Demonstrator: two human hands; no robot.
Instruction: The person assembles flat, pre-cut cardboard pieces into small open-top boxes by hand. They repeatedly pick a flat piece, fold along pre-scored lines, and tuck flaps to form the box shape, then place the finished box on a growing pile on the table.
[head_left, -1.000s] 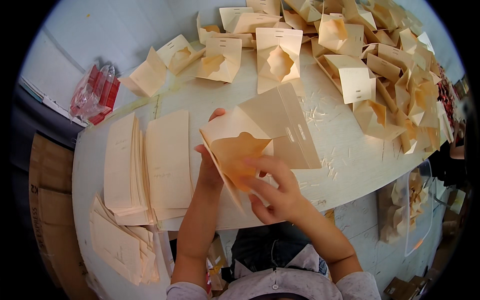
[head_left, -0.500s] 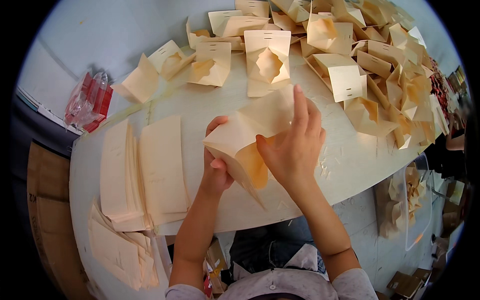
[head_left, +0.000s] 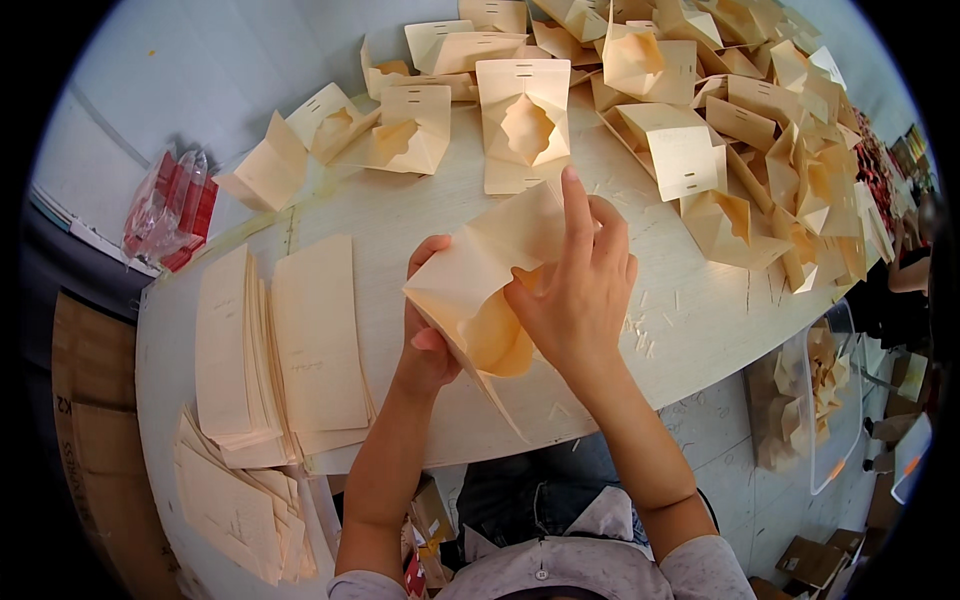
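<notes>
A cream folded paperboard piece with a wavy-edged cutout [head_left: 452, 277] is held over the front middle of the table. My left hand [head_left: 430, 345] grips its left side, with the thumb in front and the fingers partly hidden behind the board. On the other side, my right hand [head_left: 585, 285] holds the board by the cutout's edge, thumb at the opening and index finger stretched up along the upper panel. Behind it stands a similar folded piece [head_left: 497, 172] with a cutout. Flat cream sheets [head_left: 315, 340] lie in stacks to the left of my left hand.
Folded paperboard pieces [head_left: 690, 175] pile up across the back and right. Red items in clear plastic [head_left: 175, 210] sit at the far left. Paper scraps [head_left: 640, 335] lie right of my hands. A clear bin [head_left: 835, 400] stands on the floor at right, beyond the table edge.
The held board has tilted and spread slightly, showing more of its cutout and inner face. Both hands keep their hold. The whole view has shifted a little.
</notes>
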